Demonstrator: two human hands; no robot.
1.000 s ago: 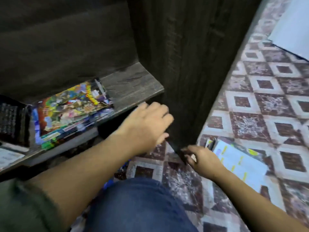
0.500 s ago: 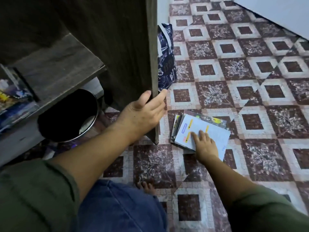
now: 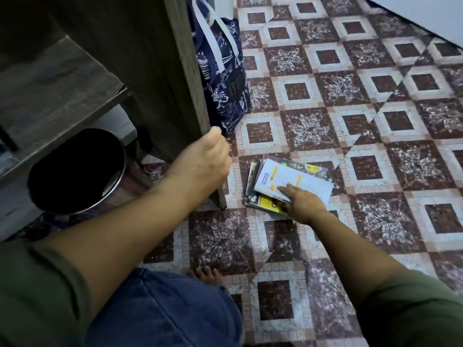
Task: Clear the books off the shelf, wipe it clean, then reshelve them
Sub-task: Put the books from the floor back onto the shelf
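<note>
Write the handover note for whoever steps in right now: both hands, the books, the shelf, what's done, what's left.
Left hand grips the front edge of the bookcase's side panel.
Right hand rests on the stack of books, fingers straight; the stack lies on the floor beside the panel.
Done: those books are off; the part of the shelf in view is bare.
Left: the shelf's left end is out of frame, so check it for more books. No cloth in view. Wipe, then reshelve.
</note>
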